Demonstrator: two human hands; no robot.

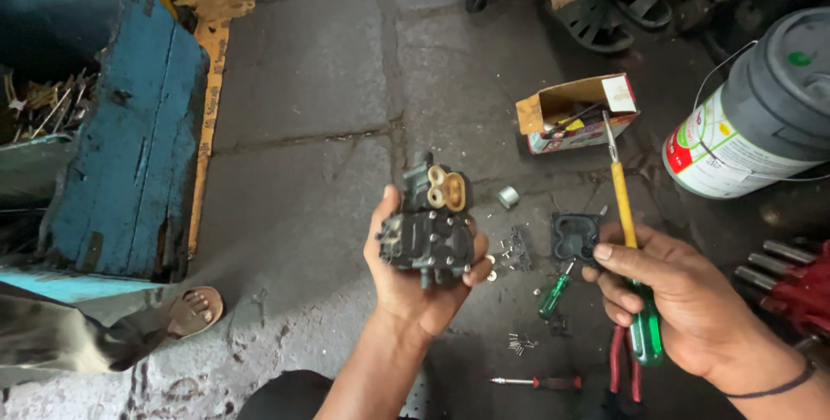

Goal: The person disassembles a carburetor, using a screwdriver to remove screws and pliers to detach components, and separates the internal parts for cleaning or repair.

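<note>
My left hand (pixel 413 286) grips a dark, greasy carburetor body (pixel 430 228) with a brass-coloured float on its top end, held up over the stone floor. My right hand (pixel 683 307) holds a screwdriver (pixel 629 256) with a yellow shaft and green handle, its tip pointing away toward an open cardboard box (pixel 577 114). The screwdriver tip is apart from the carburetor. A black float-bowl cover (pixel 575 236) lies on the floor between my hands.
Small screws, a metal sleeve (pixel 508 197), a green screwdriver (pixel 554 294), a red-handled driver (pixel 536 382) and red pliers (pixel 616 359) lie on the floor. A blue wooden toolbox (pixel 130 134) stands left, a plastic bucket (pixel 761 117) right. Another person's sandalled feet (pixel 605 5) are ahead.
</note>
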